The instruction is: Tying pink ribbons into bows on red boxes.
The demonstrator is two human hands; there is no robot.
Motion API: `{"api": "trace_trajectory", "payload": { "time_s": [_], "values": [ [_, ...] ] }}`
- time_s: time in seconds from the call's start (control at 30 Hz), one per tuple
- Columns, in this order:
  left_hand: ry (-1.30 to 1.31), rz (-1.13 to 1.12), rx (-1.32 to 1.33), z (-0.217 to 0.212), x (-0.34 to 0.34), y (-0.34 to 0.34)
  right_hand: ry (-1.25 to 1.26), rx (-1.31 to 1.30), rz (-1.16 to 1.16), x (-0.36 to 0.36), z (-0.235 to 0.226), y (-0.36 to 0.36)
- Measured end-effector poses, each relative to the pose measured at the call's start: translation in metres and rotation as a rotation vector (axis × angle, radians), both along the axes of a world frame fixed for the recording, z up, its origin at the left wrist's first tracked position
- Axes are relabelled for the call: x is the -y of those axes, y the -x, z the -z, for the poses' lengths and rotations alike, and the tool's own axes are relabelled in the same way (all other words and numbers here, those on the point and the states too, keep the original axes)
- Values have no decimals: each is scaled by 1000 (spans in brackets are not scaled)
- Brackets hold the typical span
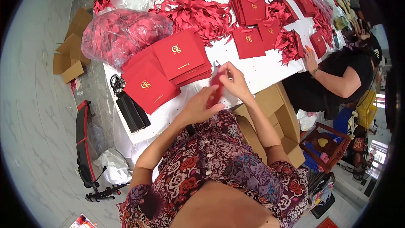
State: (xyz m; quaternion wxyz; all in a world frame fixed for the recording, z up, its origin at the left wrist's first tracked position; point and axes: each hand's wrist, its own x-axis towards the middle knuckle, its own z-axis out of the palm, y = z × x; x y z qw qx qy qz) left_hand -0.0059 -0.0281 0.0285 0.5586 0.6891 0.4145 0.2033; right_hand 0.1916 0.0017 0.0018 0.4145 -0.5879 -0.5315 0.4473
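Observation:
Close to the table's near edge, my left hand has its fingers and thumb on either side of a red piece, turned edge-on and smeared by motion. My right hand pinches at the upper end of the same piece; its exact kind cannot be made out. A small grey metal tip shows just beyond the right fingers. Left of my hands lie overlapping stacks of flat red paper bags with gold emblems. A nearer red stack lies by the table's left edge.
A clear plastic sack of red material and a heap of red ribbons lie farther back. A black case rests at the left edge. An open cardboard box stands right of me, near a co-worker in black.

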Motion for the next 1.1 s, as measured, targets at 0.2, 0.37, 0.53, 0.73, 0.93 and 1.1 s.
{"api": "trace_trajectory", "payload": {
  "time_s": [0.2,0.37,0.53,0.73,0.93,1.1],
  "values": [
    [-426,-183,3,14,-22,-11,172,1,-90,1,-3,-20],
    [-414,-181,-169,24,-28,-10,280,-338,-390,-6,7,-32],
    [-186,-188,-239,32,-32,1,466,-418,-465,-40,39,-40],
    [-233,-137,-182,28,-31,-5,-174,204,48,-100,104,-22],
    [-305,-101,-236,10,-29,-7,-211,487,109,-117,104,-1],
    [-340,-157,-236,14,-25,-5,-177,465,55,-100,88,-9]
  ]
}}
